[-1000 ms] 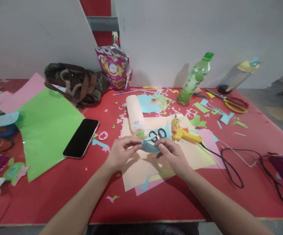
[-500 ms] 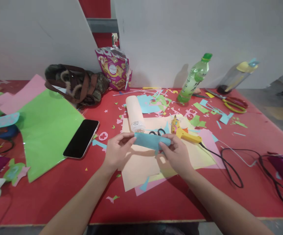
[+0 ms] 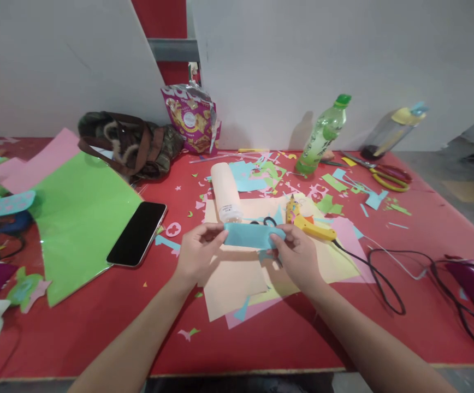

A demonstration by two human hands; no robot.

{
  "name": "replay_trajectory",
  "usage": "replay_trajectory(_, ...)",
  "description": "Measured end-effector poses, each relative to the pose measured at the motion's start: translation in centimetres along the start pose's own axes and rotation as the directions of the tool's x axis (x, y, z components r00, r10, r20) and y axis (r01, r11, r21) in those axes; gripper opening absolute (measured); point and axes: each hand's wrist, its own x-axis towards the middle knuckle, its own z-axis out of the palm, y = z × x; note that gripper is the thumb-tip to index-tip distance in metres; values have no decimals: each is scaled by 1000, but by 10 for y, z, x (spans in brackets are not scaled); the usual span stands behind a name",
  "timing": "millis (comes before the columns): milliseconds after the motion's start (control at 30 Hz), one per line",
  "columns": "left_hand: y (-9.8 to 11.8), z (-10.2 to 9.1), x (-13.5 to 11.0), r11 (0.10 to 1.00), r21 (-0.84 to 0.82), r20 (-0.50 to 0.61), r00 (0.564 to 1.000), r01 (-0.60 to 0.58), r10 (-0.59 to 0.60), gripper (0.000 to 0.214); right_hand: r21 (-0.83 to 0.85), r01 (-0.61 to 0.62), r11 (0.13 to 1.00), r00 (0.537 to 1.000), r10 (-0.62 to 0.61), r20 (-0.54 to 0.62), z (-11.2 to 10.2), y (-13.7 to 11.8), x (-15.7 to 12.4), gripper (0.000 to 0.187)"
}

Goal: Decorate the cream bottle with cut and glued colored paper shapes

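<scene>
Both hands hold a small piece of blue paper just above the peach sheet at the table's middle. My left hand pinches its left end and my right hand pinches its right end. The paper is stretched flat between them, facing me. Right behind it lie black-handled scissors, a white glue bottle on its side and a yellow glue gun.
A black phone lies on the red table beside a large green sheet. A bag, snack packet, green bottle, second bottle and red-yellow scissors stand at the back. Black cables loop right. Paper scraps lie about.
The blue paper, held edge-on and low a second ago, has been lifted and turned flat toward me. Both hands have risen slightly and spread apart along it.
</scene>
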Motion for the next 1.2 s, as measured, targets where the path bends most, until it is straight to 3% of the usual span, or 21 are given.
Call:
replay_trajectory(367,-1,1,3,996,-81,49,998,-32,36,18,-133,13,991,1000,-14,-1,-2,-1,1,20)
replay_trajectory(433,0,1,1,995,-12,40,995,-96,97,16,-201,43,979,999,-39,25,-3,-3,1,18)
replay_trajectory(500,1,2,-2,956,162,30,970,-244,242,12,-275,93,957,995,-78,63,-2,-5,0,15)
replay_trajectory(567,1,3,-6,805,363,98,878,-469,468,13,-332,140,933,988,-108,112,-1,-6,-2,12)
replay_trajectory(633,2,6,-11,560,463,254,708,-687,659,19,-360,165,918,981,-114,159,1,-7,-5,9)
replay_trajectory(700,2,10,-18,365,464,388,556,-807,736,29,-349,161,923,976,-97,193,4,-7,-8,8)
replay_trajectory(733,2,12,-21,309,456,428,510,-835,746,32,-329,150,932,975,-84,208,5,-7,-9,8)
replay_trajectory(800,2,16,-26,274,467,459,495,-841,738,33,-282,119,952,971,-53,232,7,-6,-10,9)
replay_trajectory(900,0,18,-29,288,471,462,511,-834,725,30,-242,84,967,970,-24,244,7,-4,-10,12)
replay_trajectory(1067,-4,18,-26,282,443,475,489,-851,731,30,-214,37,976,962,23,273,6,-2,-9,16)
replay_trajectory(1200,-6,17,-25,318,431,482,513,-845,710,28,-250,52,967,961,20,275,5,-2,-8,16)
